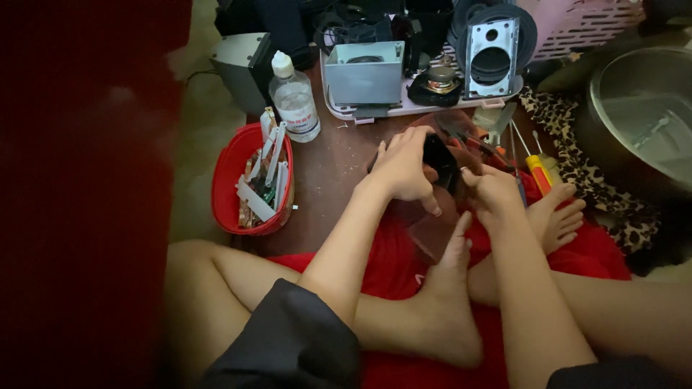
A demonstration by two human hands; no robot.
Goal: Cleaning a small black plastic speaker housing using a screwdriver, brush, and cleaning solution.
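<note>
Head view looks down on a low brown table (331, 180) with a person sitting cross-legged on a red cloth (393, 263) in front of it, bare feet crossed just below the hands. Largest at the right edge is a round metal pot (638, 108), resting by a leopard-print cloth (577, 169). Left of the table stands a red bucket (234, 194) stuffed with white strips and small circuit scraps. Along the far edge a pale tray (414, 106) carries a grey box-shaped speaker housing (362, 72), a silver speaker frame (491, 54) with round openings, and a small speaker driver (440, 79) between them. A clear plastic bottle (294, 101) with a white cap stands upright beside the tray, near the bucket. Over the middle of the table, the left hand (400, 169) is curled down over a small black part (438, 162), fingers wrapped around its top and side. The right hand (490, 193) closes in from the other side, fingertips pinching the same black part, so both hands grip it together just above the red cloth. Behind the right hand lie a yellow-handled screwdriver (537, 173) and other thin tools, partly hidden, close to the leopard-print cloth.
</note>
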